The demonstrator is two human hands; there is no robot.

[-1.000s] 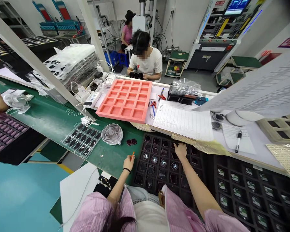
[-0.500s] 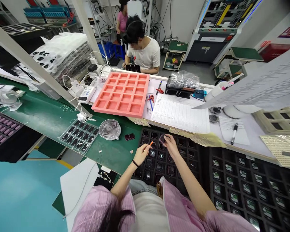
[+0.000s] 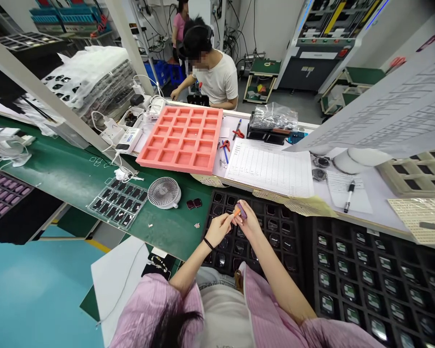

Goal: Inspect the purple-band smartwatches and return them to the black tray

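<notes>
My left hand [image 3: 219,229] pinches a thin orange tool [image 3: 237,212], its tip against a small purple-edged dark piece [image 3: 242,210]. That piece is held in the fingers of my right hand [image 3: 249,221]. Both hands meet above a black compartment tray [image 3: 217,207], whose pockets hold dark, glassy square parts. Two dark reddish pieces [image 3: 194,204] lie side by side on the green table, left of the tray.
A round fan [image 3: 164,193] and a clear tray of black parts [image 3: 119,203] stand left. Beyond are a pink tray [image 3: 181,137] and paper sheets [image 3: 270,166]. Another black tray [image 3: 371,270] lies right. A person [image 3: 217,75] sits opposite.
My right hand has lifted the dark piece and turned it toward my left hand. My left hand has moved right, bringing the orange tool to the piece. The person opposite has reached an arm sideways.
</notes>
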